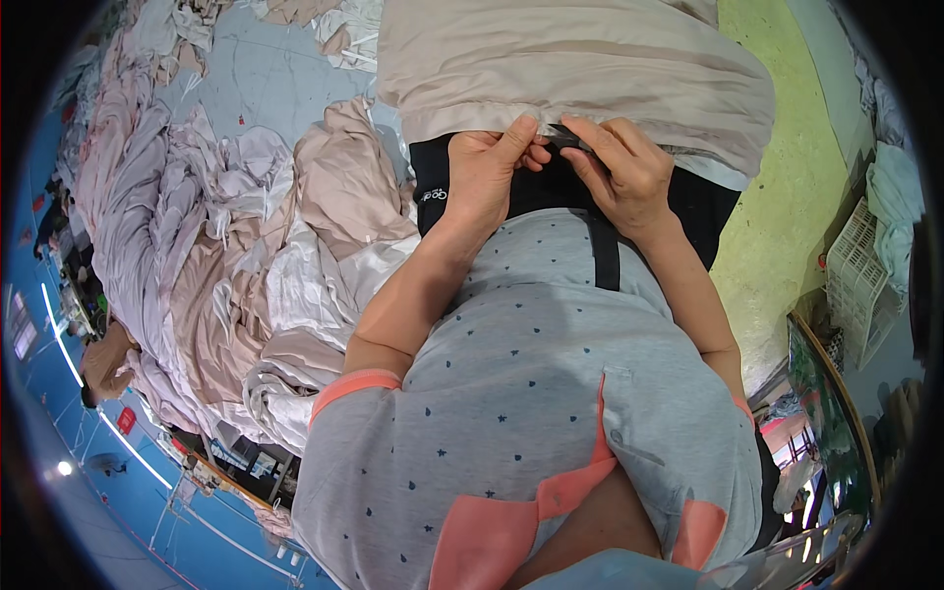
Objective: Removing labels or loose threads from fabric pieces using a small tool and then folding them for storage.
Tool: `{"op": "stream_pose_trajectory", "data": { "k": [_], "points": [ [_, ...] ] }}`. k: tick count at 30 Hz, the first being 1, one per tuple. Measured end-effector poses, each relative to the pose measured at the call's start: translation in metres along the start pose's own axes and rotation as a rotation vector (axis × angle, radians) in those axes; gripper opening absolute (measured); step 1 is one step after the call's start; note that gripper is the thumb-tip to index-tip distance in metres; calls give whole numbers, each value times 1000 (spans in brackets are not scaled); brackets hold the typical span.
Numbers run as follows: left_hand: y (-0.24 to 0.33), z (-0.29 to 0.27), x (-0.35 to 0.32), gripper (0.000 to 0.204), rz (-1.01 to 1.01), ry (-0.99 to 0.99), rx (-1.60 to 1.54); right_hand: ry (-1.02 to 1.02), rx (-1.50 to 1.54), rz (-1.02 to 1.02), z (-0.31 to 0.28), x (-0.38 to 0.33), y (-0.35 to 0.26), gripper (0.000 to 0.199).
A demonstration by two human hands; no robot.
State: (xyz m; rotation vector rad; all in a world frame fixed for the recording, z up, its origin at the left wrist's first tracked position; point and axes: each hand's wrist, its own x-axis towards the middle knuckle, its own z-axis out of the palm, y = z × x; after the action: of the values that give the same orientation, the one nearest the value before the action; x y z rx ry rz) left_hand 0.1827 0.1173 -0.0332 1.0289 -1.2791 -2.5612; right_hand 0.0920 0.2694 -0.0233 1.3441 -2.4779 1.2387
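A large beige cloth [580,59] lies across my lap, its hemmed edge toward me. My left hand [480,175] pinches that edge between thumb and forefinger, the other fingers curled beneath. Just to the right, my right hand [629,175] is closed around small black thread snips [564,137]. The snips' pointed tip is at the hem, close to my left fingertips. Whether the blades touch the cloth or a thread I cannot tell. Below the hem, black fabric [703,211] covers my legs.
A big heap of pink, beige and white cloths [246,265] fills the left side, reaching near my left forearm. More white cloth [352,34] lies on the grey floor farther off. At right are a yellow-green surface [787,138] and a white plastic crate [857,265].
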Motion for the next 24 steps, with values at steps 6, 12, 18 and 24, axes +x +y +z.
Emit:
{"op": "stream_pose_trajectory", "data": {
  "k": [6, 12, 18, 24],
  "points": [
    [0, 0, 0, 21, -8, -10, 7, -2, 2, 6, 0, 0, 0, 32],
    [1, 0, -1, 22, -21, -7, 16, 9, 2, -4, 1, 1, 0, 31],
    [0, 1, -1, 23, -30, -11, 16, 21, 16, -12, 2, 2, 1, 29],
    [-1, 0, -1, 24, -16, -17, 3, 23, 19, -34, 2, 3, 0, 29]
  ]
}}
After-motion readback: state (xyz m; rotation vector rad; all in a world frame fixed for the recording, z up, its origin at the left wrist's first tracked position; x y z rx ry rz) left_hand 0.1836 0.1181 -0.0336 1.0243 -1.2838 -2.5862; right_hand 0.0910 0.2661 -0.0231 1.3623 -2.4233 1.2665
